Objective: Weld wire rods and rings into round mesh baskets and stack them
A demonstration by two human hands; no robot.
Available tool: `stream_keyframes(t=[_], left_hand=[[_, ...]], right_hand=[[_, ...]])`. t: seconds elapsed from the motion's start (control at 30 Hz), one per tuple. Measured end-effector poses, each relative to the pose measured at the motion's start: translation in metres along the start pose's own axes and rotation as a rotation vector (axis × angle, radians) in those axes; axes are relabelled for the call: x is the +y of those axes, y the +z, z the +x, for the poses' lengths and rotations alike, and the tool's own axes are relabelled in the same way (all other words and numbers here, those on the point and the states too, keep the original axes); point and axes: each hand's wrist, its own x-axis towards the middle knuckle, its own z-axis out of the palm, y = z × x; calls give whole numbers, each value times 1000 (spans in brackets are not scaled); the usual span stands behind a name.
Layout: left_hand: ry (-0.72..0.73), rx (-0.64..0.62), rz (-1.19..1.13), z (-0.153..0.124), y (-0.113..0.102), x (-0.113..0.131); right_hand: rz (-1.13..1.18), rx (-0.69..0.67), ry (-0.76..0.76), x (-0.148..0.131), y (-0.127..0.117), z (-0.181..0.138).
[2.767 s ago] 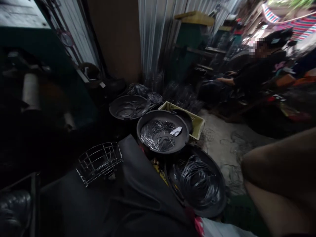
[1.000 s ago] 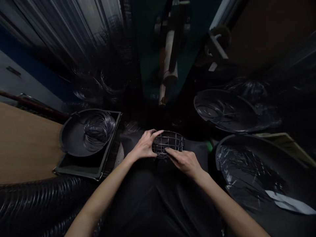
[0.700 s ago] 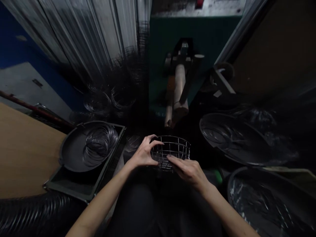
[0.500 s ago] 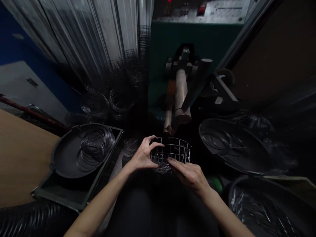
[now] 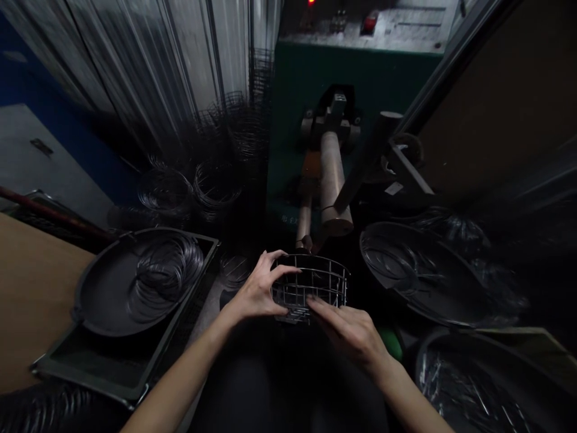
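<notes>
Moved: wire basket (image 5: 312,287) barely, staying beneath the machine's roller (image 5: 334,180).
Basket: upright, opening up.
Left hand (image 5: 258,291): curled, gripping rim.
Right hand (image 5: 352,332): fingers spread, touching basket's side.

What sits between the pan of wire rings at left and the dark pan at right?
Head view: the wire basket, gripped by the left hand, with the right hand resting on it.

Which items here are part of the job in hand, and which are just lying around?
In hand: wire basket; left hand gripping its left rim; right hand, fingers flat on its near side.
Lying about: pan of wire rings, left; pan of wire pieces, right; wire stacks behind; green machine.
</notes>
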Motion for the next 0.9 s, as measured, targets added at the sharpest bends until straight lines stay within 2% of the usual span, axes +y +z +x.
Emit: stream_keyframes(t=[0.23, 0.53, 0.73, 0.9], left_hand=[[7, 30, -20, 24, -8, -6], [7, 22, -78, 30, -12, -11], [-19, 21, -81, 30, -13, -10], [-21, 17, -86, 37, -14, -12]], right_hand=[[-31, 72, -48, 19, 1, 18], [-72, 76, -9, 21, 4, 25], [-124, 54, 98, 10, -1, 21], [-246, 251, 285, 3, 0, 13]])
